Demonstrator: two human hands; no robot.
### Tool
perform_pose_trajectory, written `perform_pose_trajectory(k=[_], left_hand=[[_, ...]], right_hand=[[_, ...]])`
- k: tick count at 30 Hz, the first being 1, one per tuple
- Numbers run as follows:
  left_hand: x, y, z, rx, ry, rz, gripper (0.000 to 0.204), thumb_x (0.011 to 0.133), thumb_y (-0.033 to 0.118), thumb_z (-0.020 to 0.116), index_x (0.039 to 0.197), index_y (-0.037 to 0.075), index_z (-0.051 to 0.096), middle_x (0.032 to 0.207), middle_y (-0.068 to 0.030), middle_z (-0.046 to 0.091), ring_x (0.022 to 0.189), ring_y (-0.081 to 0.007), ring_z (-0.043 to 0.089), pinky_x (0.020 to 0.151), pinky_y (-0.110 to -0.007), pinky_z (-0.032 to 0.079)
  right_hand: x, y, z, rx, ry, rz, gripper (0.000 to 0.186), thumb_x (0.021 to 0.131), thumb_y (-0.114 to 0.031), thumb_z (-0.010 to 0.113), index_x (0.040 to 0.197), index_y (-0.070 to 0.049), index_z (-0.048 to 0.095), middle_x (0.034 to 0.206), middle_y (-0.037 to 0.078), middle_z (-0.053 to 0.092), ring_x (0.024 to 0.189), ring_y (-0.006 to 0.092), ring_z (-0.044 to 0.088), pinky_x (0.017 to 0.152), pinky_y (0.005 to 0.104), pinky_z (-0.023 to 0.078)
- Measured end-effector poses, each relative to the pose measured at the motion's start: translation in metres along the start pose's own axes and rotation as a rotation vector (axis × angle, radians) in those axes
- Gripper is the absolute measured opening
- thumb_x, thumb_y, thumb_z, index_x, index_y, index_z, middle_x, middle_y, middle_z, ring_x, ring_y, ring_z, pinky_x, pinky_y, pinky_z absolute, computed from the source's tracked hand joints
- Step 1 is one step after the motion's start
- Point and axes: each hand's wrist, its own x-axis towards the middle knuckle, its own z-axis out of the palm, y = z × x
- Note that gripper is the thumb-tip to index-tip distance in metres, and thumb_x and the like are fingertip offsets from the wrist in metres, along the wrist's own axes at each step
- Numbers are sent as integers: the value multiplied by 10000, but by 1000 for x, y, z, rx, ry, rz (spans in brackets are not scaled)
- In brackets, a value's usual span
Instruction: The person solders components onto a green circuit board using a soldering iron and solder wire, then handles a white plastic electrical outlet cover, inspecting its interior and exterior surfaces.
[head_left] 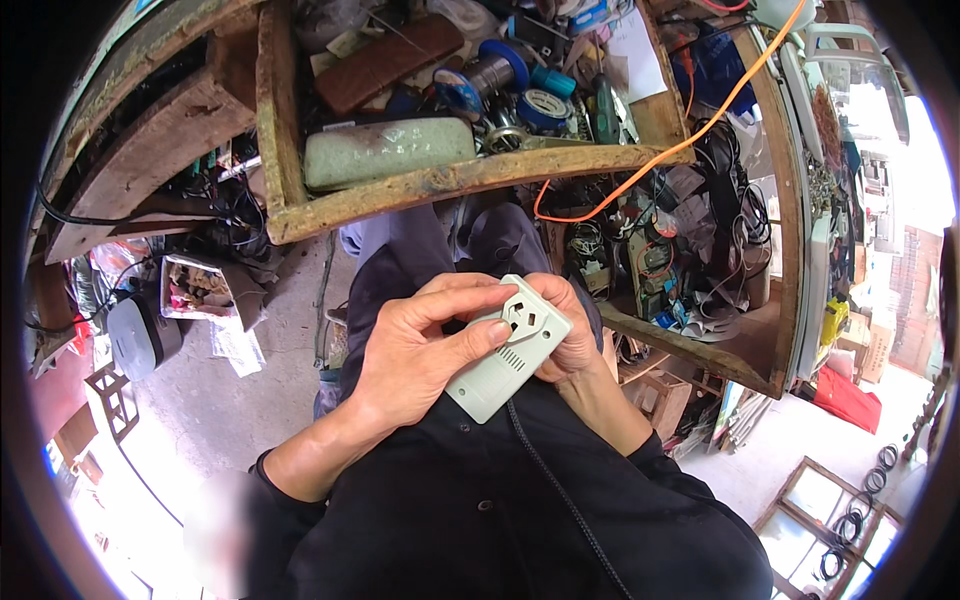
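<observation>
Over my lap I hold a pale grey-green power socket (505,355), tilted, its face with slots and a row of vents turned up. A black braided cord (560,480) runs from its lower end down across my dark jacket. My left hand (420,345) is closed at its left side, thumb and forefinger on the face near the slots. From the right and behind, my right hand (565,335) grips the socket's upper part; most of its fingers are hidden behind it.
Ahead, an open wooden drawer (440,185) holds a solder spool (490,72), a blue-rimmed tape roll (543,108) and a grey-green case (390,152). An orange cable (680,140) crosses its right corner. More cluttered shelving (700,355) stands at right; a small carton (205,290) is at left.
</observation>
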Motion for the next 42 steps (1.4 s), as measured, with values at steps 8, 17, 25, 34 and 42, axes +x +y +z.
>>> perform_pose_trajectory(k=[8,17,25,34,42], left_hand=[[0,1,1,25,1,2,333,959,76,803,1285,22,766,1319,-113,691,1177,-168,653,1013,-298,532],[-1,1,1,12,20,-14,329,955,80,808,1277,25,771,1306,-111,696,1188,-168,650,1017,-298,527],[-1,1,2,15,16,5,327,955,76,807,1276,27,773,1304,-109,693,1160,-163,647,1001,-298,528],[-2,1,4,26,30,-1,311,956,63,800,1264,32,780,1306,-98,686,1123,-140,638,979,-281,530],[-4,6,2,75,34,-13,310,951,85,807,1258,42,788,1337,-103,670,1128,-140,644,968,-279,533]], right_hand=[[1,3,6,-25,45,-37,161,978,-119,756,1062,16,729,1011,138,786,821,177,774,653,262,625],[-1,7,0,-23,89,-16,140,1002,-110,726,1051,21,713,956,144,779,652,136,733,466,211,546],[-2,8,-3,9,59,0,188,1010,-139,727,1119,14,715,975,125,777,592,73,667,444,162,488],[-3,11,8,9,109,-18,224,1006,-158,738,1169,-6,724,1035,109,784,769,136,750,572,215,582],[-12,3,-1,20,115,84,179,1021,-105,697,1177,-24,734,1035,102,778,766,134,739,565,221,571]])
